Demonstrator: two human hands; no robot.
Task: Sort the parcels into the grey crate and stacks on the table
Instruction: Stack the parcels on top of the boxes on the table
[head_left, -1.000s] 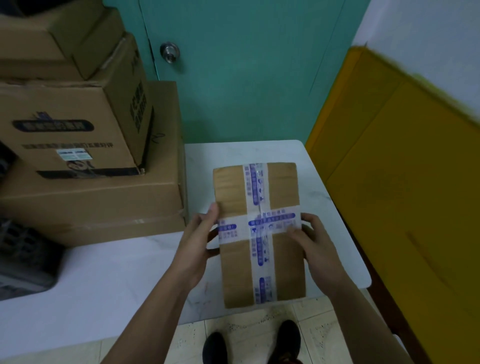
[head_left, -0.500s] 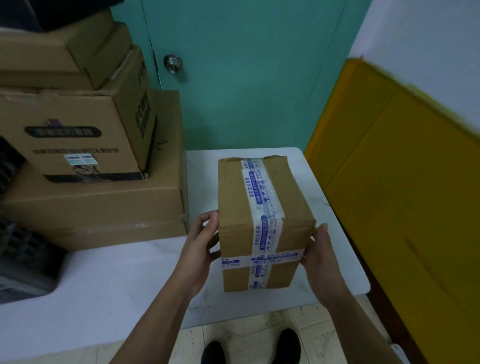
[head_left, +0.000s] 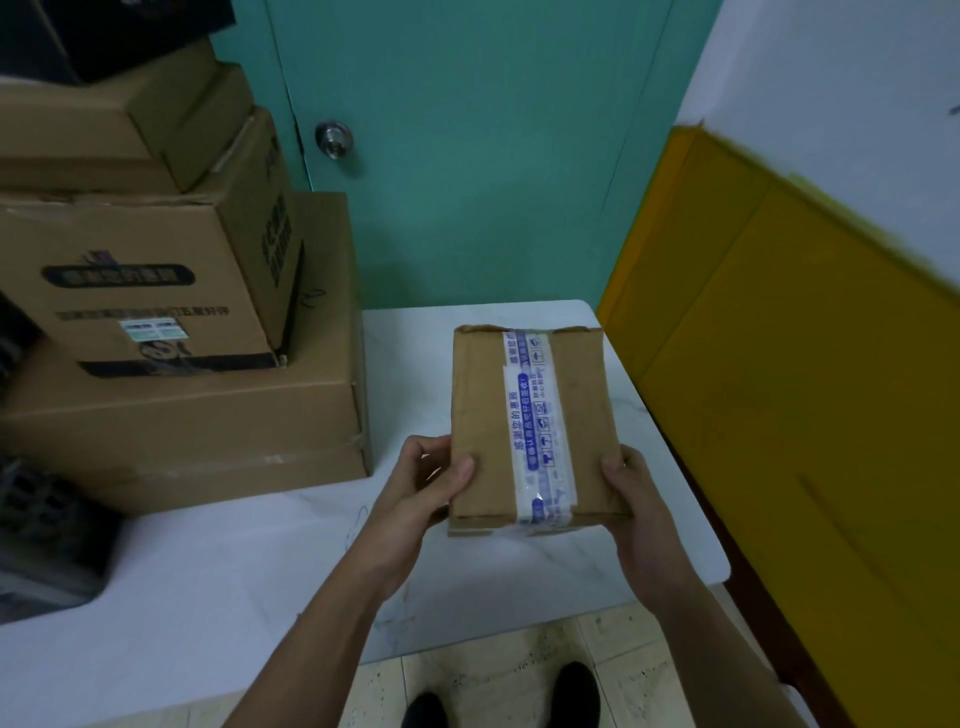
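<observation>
- Parcel (head_left: 582, 415), a brown carton with one strip of printed tape (head_left: 535, 415) along its top, is held over the right part of the white table (head_left: 260, 571), in front of the person.
- Left hand (head_left: 431, 483) grips the near left corner, with the thumb lying on the top face. The other fingers go under or behind the edge and are hidden.
- Right hand (head_left: 631, 499) grips the near right corner in the same way, its fingers wrapped round the side.
- Both hands sit at the near end, so the parcel's long axis runs away from the person toward the green door (head_left: 467, 156). Most of its length lies beyond the grip.
- Whether the far edge rests on the table or hangs free cannot be told.
- Stack of large cartons (head_left: 182, 415) stands on the table just to the left of the parcel, apart from it.
- Grey crate (head_left: 41, 530) shows only as a dark corner at the far left edge, beyond the stack.
- Both destinations lie to the left, so the left hand is the nearer one. The coming move is probably a swing leftward with the far end leading or turning, and that end would need to clear the stack's corner.
</observation>
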